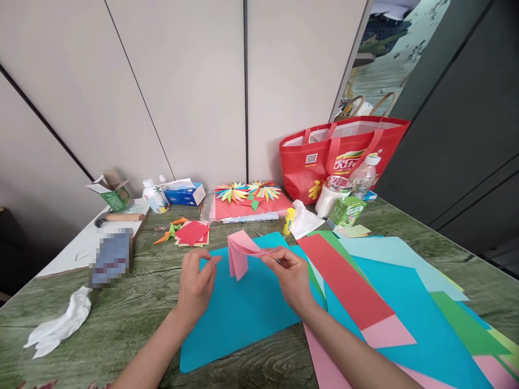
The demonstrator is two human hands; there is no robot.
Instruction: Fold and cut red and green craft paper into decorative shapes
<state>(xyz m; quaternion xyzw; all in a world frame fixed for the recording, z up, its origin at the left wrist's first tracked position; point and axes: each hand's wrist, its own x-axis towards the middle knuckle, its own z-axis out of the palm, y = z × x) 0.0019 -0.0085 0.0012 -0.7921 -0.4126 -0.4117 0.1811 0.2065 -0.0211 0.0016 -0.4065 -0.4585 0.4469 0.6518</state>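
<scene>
My right hand [290, 275] pinches one end of a folded pink paper [238, 259] between thumb and fingers. The paper is raised over a blue sheet [243, 319], and its folded flaps hang down at the left. Left of it, my left hand [197, 281] holds nothing; its thumb points toward the pink paper with a gap between them, and the other fingers are bent. The blue sheet lies under both hands on the wood-patterned table [133, 324].
Coloured sheets [348, 281] overlap on the right. Behind stand a glue stick [288, 221], a red bag [300, 173], a plastic bottle [365, 175] and a tissue pack [184, 193]. Small square papers [193, 233], a hammer [121, 216] and crumpled tissue [60, 321] lie leftward.
</scene>
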